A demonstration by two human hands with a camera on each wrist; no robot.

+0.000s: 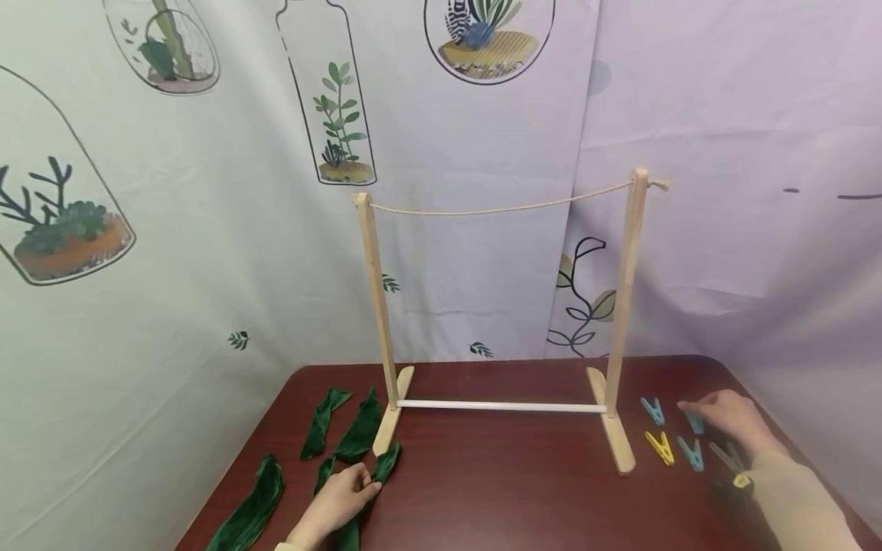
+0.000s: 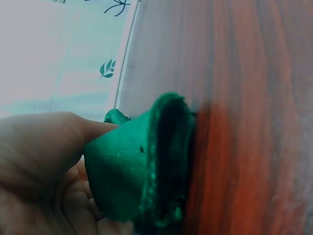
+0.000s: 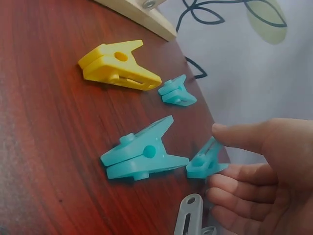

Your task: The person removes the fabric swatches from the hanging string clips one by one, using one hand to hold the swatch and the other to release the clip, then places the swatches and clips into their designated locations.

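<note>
My left hand (image 1: 339, 496) pinches a dark green velvety cloth strip (image 2: 120, 169) between thumb and fingers, low over the table's left side. In the left wrist view the strip is folded over, its edge facing the camera. Over at the right, my right hand (image 1: 736, 417) pinches a light blue clothespin (image 3: 203, 161), thumb at one handle and fingers at the other. Beside it lie a larger-looking blue clothespin (image 3: 146, 152), a yellow clothespin (image 3: 120, 66), a farther blue clothespin (image 3: 177, 92) and a grey clothespin (image 3: 190, 215), partly cut off.
A wooden stand (image 1: 623, 306) with a cord (image 1: 482, 212) strung between its posts and a white bar (image 1: 503, 406) below stands at the table's back. More green cloth strips (image 1: 251, 505) lie on the left. A printed curtain (image 1: 468, 283) hangs behind the dark red table (image 1: 510, 490).
</note>
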